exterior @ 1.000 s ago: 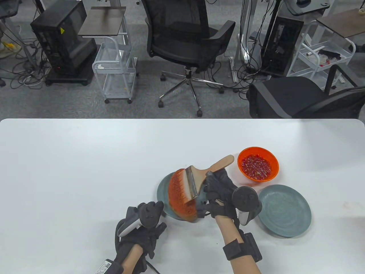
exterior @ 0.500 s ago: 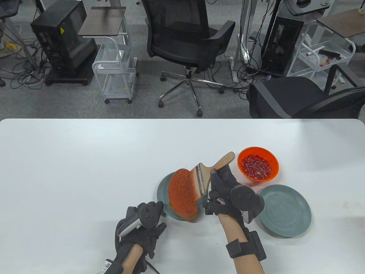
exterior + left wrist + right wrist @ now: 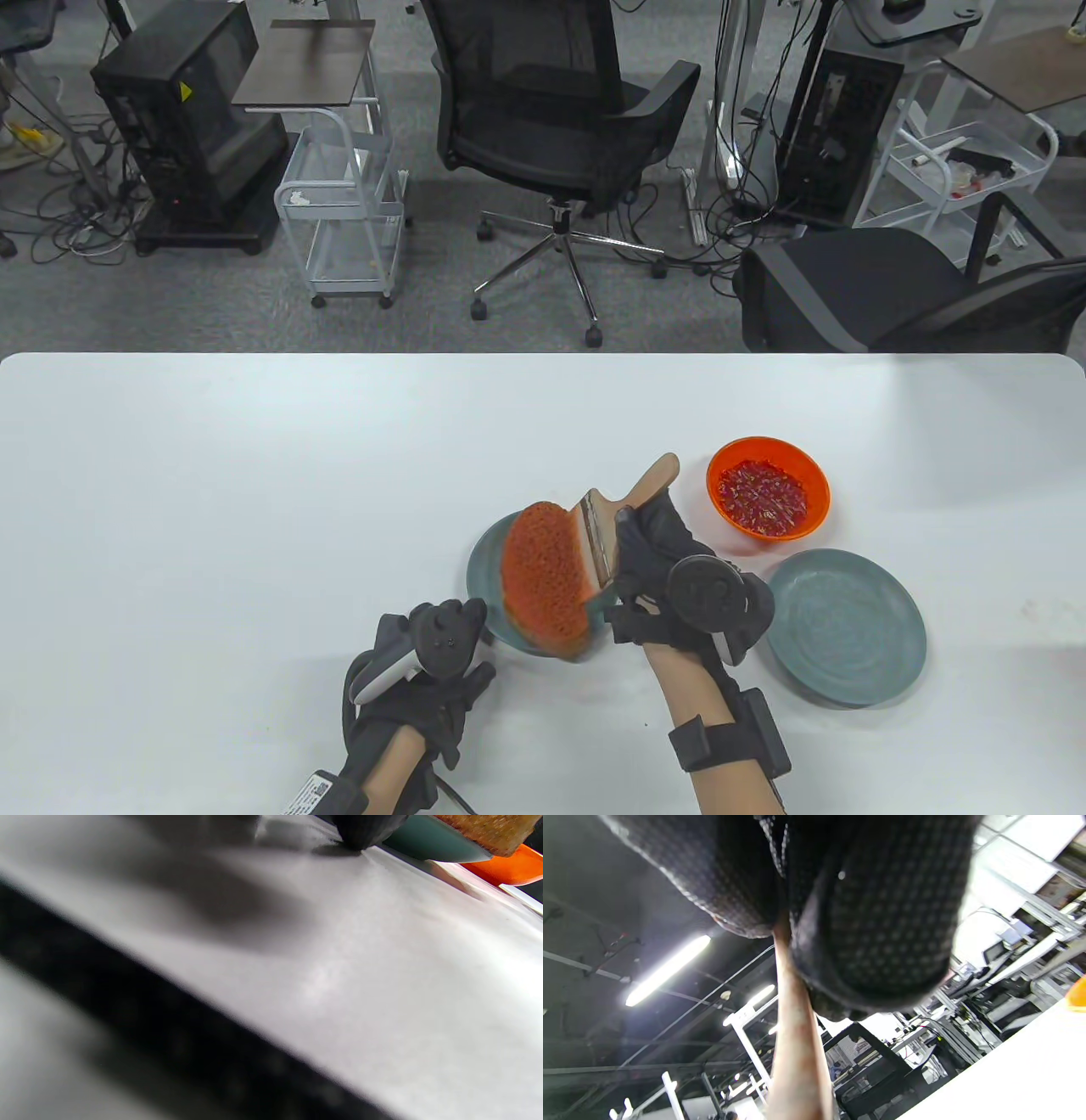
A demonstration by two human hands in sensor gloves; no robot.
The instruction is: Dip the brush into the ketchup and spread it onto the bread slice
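A bread slice (image 3: 543,581), coated orange-red, lies on a grey-blue plate (image 3: 484,564) near the table's front middle. My right hand (image 3: 653,560) grips the wooden handle of a flat brush (image 3: 624,505); its metal ferrule and bristles rest on the right edge of the bread. The handle (image 3: 795,1052) shows between my gloved fingers in the right wrist view. An orange bowl of ketchup (image 3: 768,497) stands to the right, behind the hand. My left hand (image 3: 424,679) rests on the table just left of the plate, holding nothing; a fingertip (image 3: 365,832) touches the table beside the plate rim (image 3: 428,844).
A second grey-blue plate (image 3: 848,624) stands right of my right hand, below the orange bowl. The white table (image 3: 254,509) stretches to the left and back. Office chairs and carts stand on the floor beyond the far edge.
The brush has swept from the bread's left part to its right edge, and its handle has swung more upright. My right hand shifted slightly. The left hand has not moved.
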